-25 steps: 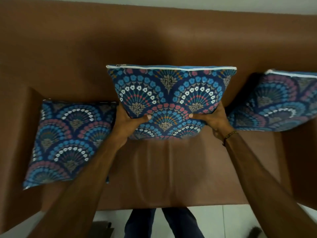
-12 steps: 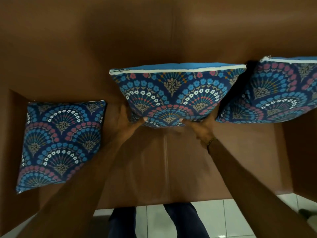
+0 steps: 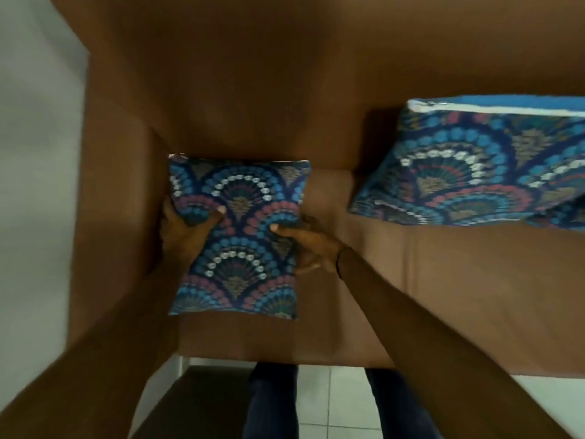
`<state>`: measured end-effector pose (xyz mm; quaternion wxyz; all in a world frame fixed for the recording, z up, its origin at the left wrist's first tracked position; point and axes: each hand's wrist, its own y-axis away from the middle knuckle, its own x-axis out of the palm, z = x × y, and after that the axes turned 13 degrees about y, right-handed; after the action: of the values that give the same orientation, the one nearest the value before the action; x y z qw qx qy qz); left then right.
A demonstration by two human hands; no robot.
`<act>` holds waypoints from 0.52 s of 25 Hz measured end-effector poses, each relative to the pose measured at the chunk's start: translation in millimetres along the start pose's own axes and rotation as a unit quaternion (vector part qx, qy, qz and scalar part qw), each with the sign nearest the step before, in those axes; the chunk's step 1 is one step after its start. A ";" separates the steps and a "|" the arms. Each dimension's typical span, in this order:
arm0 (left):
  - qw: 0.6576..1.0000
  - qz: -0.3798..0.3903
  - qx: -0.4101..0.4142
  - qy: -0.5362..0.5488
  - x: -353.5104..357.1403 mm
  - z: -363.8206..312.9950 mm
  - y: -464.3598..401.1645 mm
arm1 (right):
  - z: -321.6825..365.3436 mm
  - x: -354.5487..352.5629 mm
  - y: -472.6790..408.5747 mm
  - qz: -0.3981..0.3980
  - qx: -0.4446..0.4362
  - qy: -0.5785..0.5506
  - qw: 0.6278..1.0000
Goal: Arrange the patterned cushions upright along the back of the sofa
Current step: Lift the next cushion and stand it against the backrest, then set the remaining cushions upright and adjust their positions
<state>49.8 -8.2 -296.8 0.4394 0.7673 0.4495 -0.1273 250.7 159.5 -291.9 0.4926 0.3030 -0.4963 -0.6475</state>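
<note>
You have the left-hand patterned cushion [image 3: 237,236] between both hands at the armrest end of the sofa seat [image 3: 395,289]. It lies mostly flat, pattern up, its far edge against the foot of the sofa back [image 3: 253,90] and its near edge towards you; whether it rests fully on the seat or is already lifted a little, you cannot tell through the motion blur.

Your left hand [image 3: 183,236] clamps its left edge about halfway along, thumb pressed onto the pattern and the other fingers hidden under the fabric. Your right hand [image 3: 307,245] grips the right edge at the same height, thumb on top and fingers [image 3: 308,264] curled beneath. A dark band [image 3: 340,261] circles your right wrist.

To the right, apart from the one you hold, a second patterned cushion [image 3: 474,172] stands upright, leaning on the sofa back, its white zip seam and blue backing showing along the top edge. Its right side runs out of frame.

The brown armrest [image 3: 110,185] rises just beside your left hand. Beyond it is a pale wall [image 3: 31,153]. Below the seat front you see your dark trouser legs [image 3: 272,403] on white floor tiles [image 3: 335,400].
</note>
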 end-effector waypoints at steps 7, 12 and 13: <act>0.978 0.097 0.023 0.185 -45.8 4.2 -22.7 | 9.0 43.1 -38.8 -0.229 -0.162 -0.022 0.960; 0.950 0.088 0.208 0.215 -64.8 -34.4 -40.2 | 57.4 30.4 -19.0 -0.396 -0.301 0.001 0.868; 0.949 0.091 0.222 0.207 -66.9 -39.2 -43.8 | 65.5 26.7 -22.4 -0.406 -0.309 0.015 0.860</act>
<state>-30.8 -6.9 -259.0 0.1650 0.8925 0.4192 -0.0222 176.5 157.5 -289.2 0.2620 0.3194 -0.0961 -0.9056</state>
